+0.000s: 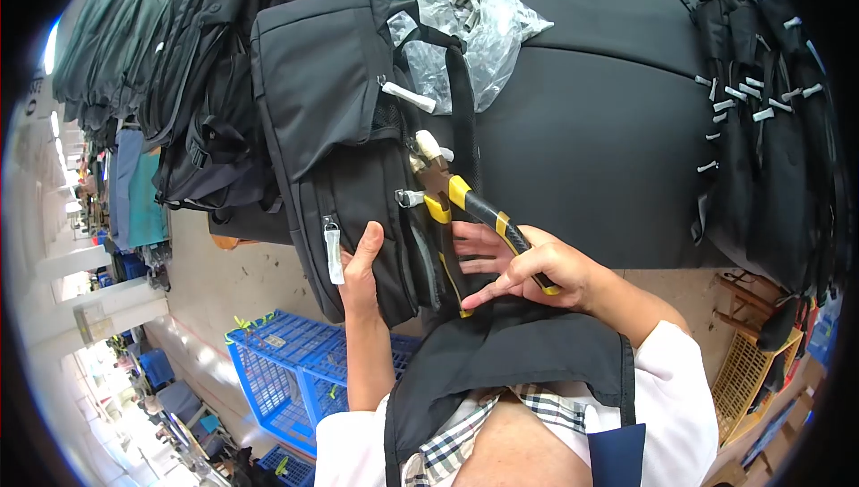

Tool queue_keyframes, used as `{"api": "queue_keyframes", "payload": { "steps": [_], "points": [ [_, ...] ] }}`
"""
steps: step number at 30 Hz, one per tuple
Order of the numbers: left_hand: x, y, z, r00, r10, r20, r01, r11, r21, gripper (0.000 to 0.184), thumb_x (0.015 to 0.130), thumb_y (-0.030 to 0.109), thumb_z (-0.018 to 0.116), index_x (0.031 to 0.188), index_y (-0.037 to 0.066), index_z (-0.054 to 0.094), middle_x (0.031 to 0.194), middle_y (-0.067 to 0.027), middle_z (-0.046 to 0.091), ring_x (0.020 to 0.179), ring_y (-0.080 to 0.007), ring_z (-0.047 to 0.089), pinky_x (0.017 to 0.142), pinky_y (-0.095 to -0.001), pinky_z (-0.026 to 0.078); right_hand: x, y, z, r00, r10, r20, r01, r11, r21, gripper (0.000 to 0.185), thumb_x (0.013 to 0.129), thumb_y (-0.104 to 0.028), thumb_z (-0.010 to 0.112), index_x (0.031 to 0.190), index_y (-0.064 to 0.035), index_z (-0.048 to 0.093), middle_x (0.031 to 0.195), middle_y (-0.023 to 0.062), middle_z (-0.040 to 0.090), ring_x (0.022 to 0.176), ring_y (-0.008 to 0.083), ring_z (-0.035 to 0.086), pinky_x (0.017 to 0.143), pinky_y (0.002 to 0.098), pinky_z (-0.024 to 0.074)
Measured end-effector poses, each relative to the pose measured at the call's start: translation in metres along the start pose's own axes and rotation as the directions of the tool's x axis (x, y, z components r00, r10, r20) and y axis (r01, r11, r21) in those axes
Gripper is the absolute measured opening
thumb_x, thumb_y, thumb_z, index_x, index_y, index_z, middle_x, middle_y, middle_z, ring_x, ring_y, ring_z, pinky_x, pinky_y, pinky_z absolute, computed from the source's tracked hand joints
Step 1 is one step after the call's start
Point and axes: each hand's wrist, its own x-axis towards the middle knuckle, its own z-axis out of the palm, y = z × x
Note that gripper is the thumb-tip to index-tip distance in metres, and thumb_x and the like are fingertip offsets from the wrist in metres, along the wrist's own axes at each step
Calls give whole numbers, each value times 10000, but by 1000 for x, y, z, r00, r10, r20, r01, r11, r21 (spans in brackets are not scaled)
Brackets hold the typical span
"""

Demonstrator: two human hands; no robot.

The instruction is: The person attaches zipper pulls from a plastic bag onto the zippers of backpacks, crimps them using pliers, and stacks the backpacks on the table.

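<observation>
A black backpack (324, 76) lies on the black-covered table, with zipper pulls wrapped in white along its side. My left hand (361, 271) grips its near end, thumb on top and fingers hidden beneath. In my right hand (546, 265) is a pair of pliers (483, 210) with yellow and black handles, which stand apart. The jaws rest by a white-wrapped zipper pull (429, 144) at the backpack's side; whether they clamp it I cannot tell. Another wrapped pull (409, 97) hangs farther up, and one (334, 254) lies beside my left thumb.
A clear plastic bag (501, 62) with small pale pieces sits on the table (591, 147) behind the backpack. More black bags (201, 67) are piled at left; others (761, 147) with white-wrapped pulls lie at right. Below are a blue crate (300, 366) and a yellow crate (747, 380).
</observation>
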Motion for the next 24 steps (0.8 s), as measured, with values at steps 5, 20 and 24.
{"api": "queue_keyframes", "payload": {
  "steps": [5,20,24],
  "points": [
    [-1,4,15,998,-6,-63,1,998,-69,509,794,44,646,1235,-21,401,1092,-136,552,912,-225,592,819,-318,495,2,-16,-5,999,34,-27,-36,996,-79,812,614,52,505,1369,58,208,1400,214,230,1269,337,293,953,439,426],
    [-4,0,17,994,34,-104,-34,999,3,622,793,78,641,1323,30,320,1170,-146,519,962,-266,586,832,-356,505,13,-12,-30,990,54,127,-58,998,28,754,644,37,510,1348,46,240,1239,206,391,1055,293,537,874,397,470],
    [-4,-10,13,993,37,-115,-38,999,-3,619,799,84,638,1327,28,319,1176,-149,515,966,-264,584,827,-354,506,10,-2,-29,987,99,129,-113,988,110,694,748,2,516,1353,71,182,1099,210,505,1008,292,567,889,388,460]
  ]
}}
